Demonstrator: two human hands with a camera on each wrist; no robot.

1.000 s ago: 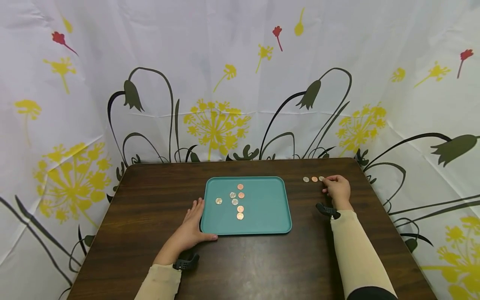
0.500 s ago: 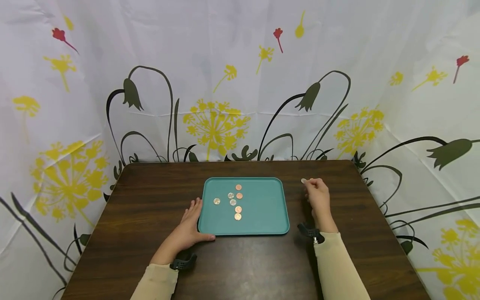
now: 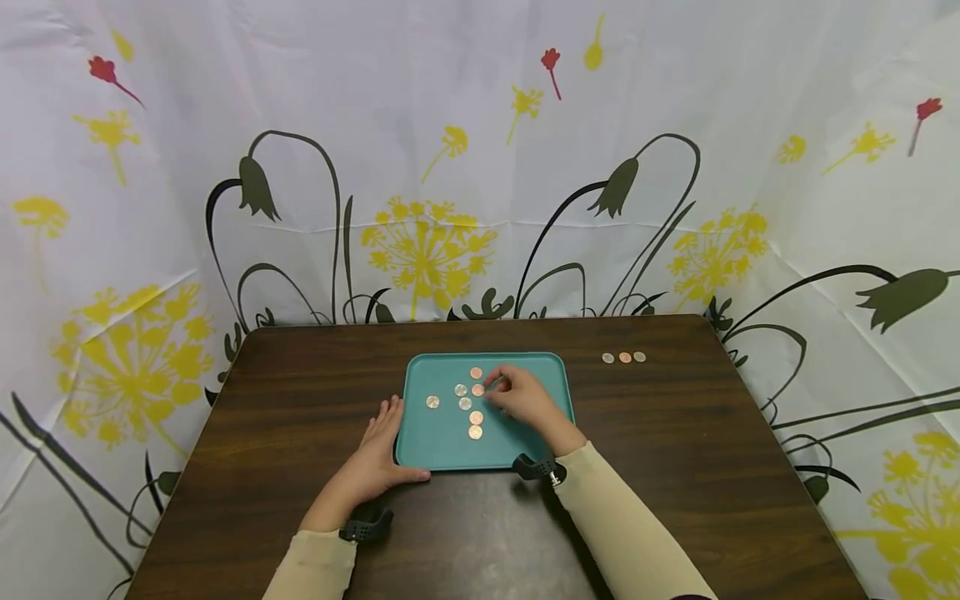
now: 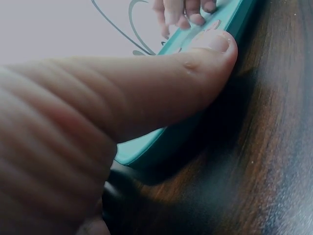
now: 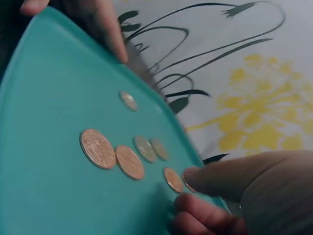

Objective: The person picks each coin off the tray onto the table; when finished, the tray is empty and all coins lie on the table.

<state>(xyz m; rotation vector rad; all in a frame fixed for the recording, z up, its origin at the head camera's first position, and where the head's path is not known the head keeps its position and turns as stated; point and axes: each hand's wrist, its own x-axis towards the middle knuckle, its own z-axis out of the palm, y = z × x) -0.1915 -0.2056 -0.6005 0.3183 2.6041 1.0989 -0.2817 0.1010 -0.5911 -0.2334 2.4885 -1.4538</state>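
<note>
My left hand (image 3: 377,458) rests at the left side of a teal tray (image 3: 525,454), fingers along its left edge and thumb at the front edge. In the left wrist view the thumb (image 4: 166,88) lies across the tray's near edge. Over the tray is my right hand (image 3: 523,398), thumb and index finger parted beside a copper coin (image 3: 477,389). In the right wrist view its index finger overlaps another copper coin (image 5: 188,182). Two more copper coins (image 3: 476,432) lie nearer the front. Two silver coins (image 3: 465,403) sit just left, a gold-toned coin (image 3: 432,402) farther left.
Right of the tray, toward the table's back, a row holds a silver coin (image 3: 608,358), a copper coin (image 3: 625,357) and another silver coin (image 3: 640,357). The dark wooden table (image 3: 720,467) ends at a flowered curtain (image 3: 450,100).
My right hand has moved left from the row of coins to over the tray, its fingers now parted. The row's three coins show again. The left hand stays on the tray.
</note>
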